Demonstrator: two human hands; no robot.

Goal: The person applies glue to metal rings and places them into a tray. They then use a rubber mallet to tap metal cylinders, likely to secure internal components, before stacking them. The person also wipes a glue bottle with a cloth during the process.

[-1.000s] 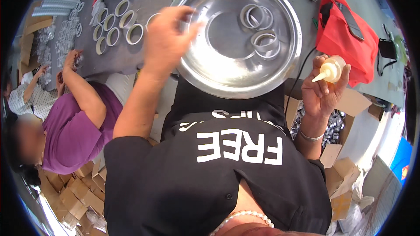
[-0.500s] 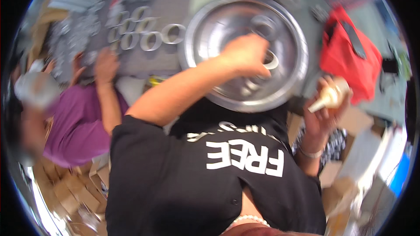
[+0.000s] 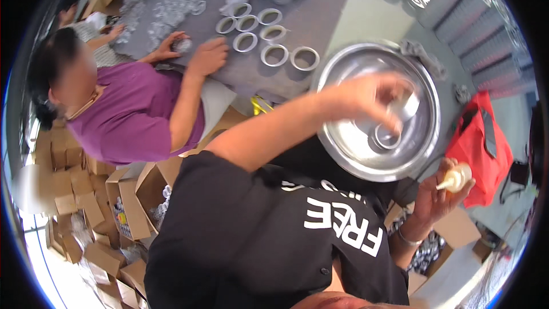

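Note:
Over a wide steel basin [image 3: 337,137], my left hand [image 3: 366,98] reaches with fingers curled and smeared by motion. A shiny silver ring [image 3: 407,106] shows between its thumb and fingers, and the grip looks closed on it. Below that hand, another metal ring [image 3: 388,137] lies in the basin. Just outside the basin's lower right rim, my right hand [image 3: 432,200] is wrapped round a squeeze bottle [image 3: 457,177] with a pale, pointed nozzle aimed to the left.
Several silver rings [image 3: 274,55] stand on the grey table left of the basin. A co-worker in purple [image 3: 134,103] handles a small clear piece there. To the right lies a red bag [image 3: 480,149]. Stacked rings [image 3: 457,28] line the far right; cardboard boxes [image 3: 103,217] fill the lower left.
The view has swung, so the basin sits lower and further right. My left hand has lifted from the rings in the basin with a ring in its fingers. The bottle stays in my right hand.

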